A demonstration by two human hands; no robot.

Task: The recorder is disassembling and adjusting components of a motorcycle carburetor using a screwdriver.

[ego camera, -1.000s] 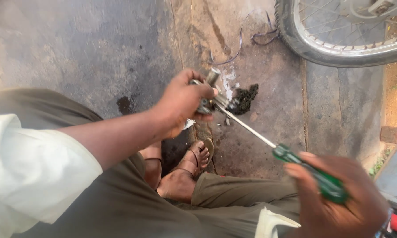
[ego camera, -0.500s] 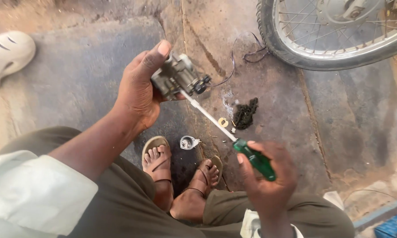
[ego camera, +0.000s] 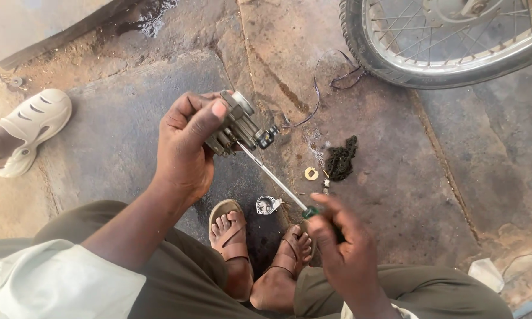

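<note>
1. Left hand (ego camera: pixel 186 147): clenched around a grey metal carburettor (ego camera: pixel 237 127), held up in the air above the stained concrete floor (ego camera: pixel 130 130).
2. Right hand (ego camera: pixel 342 248): closed on the green handle of a screwdriver (ego camera: pixel 276 180); shaft angled up-left, tip seated in the underside of the carburettor.
3. Progress, as judged: unit already off the machine and partly stripped; screw work in hand, reassembly and refitting apparently left.
4. Loose parts on the floor, counted: one small metal cup-shaped part (ego camera: pixel 267 204) just beside the sandalled feet; one pale ring-shaped washer (ego camera: pixel 311 173); one dark greasy clump (ego camera: pixel 341 158) touching nothing else.
5. Also counted: one spoked motorcycle wheel (ego camera: pixel 449 41) at upper right; one thin loose wire (ego camera: pixel 322 82) near it; one white clog (ego camera: pixel 32 127) on another person's foot, far left.
</note>
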